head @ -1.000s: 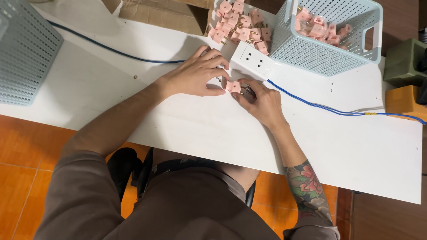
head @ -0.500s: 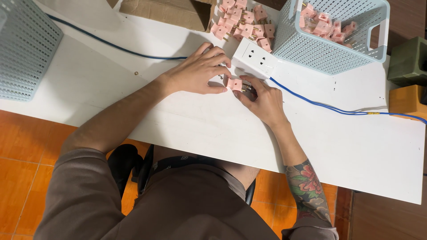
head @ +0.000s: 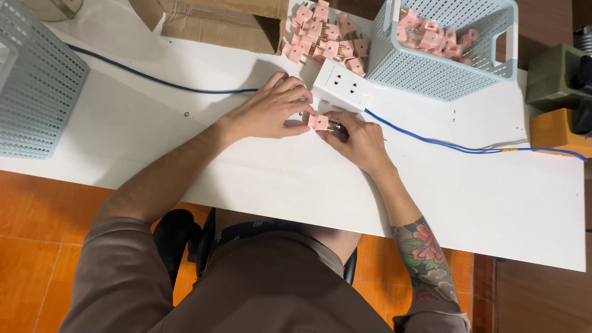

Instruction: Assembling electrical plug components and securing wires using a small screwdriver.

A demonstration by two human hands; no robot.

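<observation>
A single pink plug adapter (head: 318, 121) is held low over the white table (head: 246, 179), just in front of a white socket block (head: 342, 86), pinched between the fingertips of the left hand (head: 268, 113) and those of the right hand (head: 357, 140). Both hands are closed about it, the left from the side and above, the right from the near side, where a small dark, metallic part (head: 336, 127) is also gripped against the adapter; what that part is cannot be told. The step in hand is judged to be the fitting or checking of this one adapter beside the socket block, with the piece not yet seated in either outlet. A steady two-handed grip and careful lining-up of the small parts would be called for by any next move. A loose pile of pink adapters (head: 324, 34) lies just beyond the block, and more are kept in a pale blue basket (head: 487, 65) to the right. A blue cable (head: 468, 148) is run across the table.
</observation>
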